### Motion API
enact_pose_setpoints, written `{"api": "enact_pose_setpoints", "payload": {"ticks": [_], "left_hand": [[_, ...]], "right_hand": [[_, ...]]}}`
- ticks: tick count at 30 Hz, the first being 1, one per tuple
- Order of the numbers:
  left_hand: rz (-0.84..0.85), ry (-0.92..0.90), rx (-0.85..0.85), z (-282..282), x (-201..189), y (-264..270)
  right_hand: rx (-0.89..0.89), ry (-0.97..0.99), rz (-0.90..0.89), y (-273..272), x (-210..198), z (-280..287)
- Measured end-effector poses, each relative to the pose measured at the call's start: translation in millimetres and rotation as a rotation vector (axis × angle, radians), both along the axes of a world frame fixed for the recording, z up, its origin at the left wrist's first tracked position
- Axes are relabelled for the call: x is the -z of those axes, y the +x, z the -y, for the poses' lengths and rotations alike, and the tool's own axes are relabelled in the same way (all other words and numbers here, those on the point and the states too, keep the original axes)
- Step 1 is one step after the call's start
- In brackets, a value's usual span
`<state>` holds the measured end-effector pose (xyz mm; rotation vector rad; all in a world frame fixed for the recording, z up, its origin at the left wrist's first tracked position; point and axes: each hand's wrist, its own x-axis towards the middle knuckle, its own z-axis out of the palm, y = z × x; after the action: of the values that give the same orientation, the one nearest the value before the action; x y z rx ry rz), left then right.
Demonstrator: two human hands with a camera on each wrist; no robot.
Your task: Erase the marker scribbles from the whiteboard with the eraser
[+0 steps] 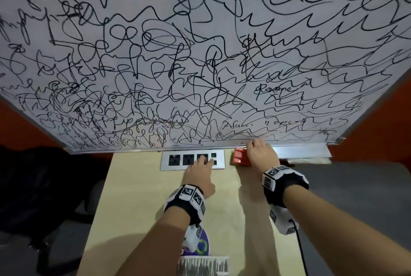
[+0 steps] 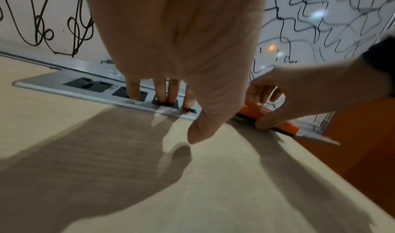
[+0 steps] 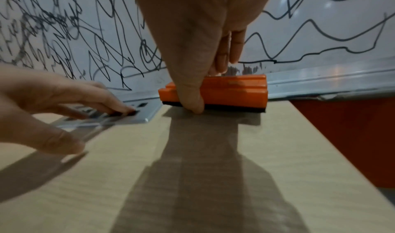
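Right hand [image 1: 262, 153] takes its grip on the orange eraser [image 3: 224, 91], thumb on the near side, fingers over the back, felt flat on the tabletop [image 1: 138, 197] at the foot of the whiteboard [image 1: 200, 53]. The marker scribbles [image 1: 155, 88] cover the board. Left hand [image 1: 200, 175] is released, straight fingers pressing the socket panel [image 1: 175, 160] just beside the eraser.
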<state>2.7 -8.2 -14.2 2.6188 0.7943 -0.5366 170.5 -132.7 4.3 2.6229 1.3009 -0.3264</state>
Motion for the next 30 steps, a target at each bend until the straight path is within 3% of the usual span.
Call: {"api": "enact_pose_setpoints", "payload": {"ticks": [2,6,11,16,21,26,30], "left_hand": [[0.030,-0.059,-0.044,4,-11,1],[0.304,-0.241,-0.139,18,-50,5],[0.618,-0.277,-0.103,37,-118,9],[0.874,0.081,0.010,45,-206,21],[1.106,0.417,0.096,41,-303,61],[1.145,0.625,0.178,38,-375,102],[1.105,0.676,0.210,52,-399,131]], "right_hand": [[0.015,0.099,-0.080,-4,-11,2],[0.021,0.433,-0.341,-10,-49,14],[-0.062,0.756,-0.398,-7,-109,37],[-0.092,1.042,-0.221,-4,-179,58],[-0.007,1.197,0.014,13,-243,63],[0.110,1.306,0.264,41,-290,64],[0.214,1.343,0.355,62,-308,73]]}}
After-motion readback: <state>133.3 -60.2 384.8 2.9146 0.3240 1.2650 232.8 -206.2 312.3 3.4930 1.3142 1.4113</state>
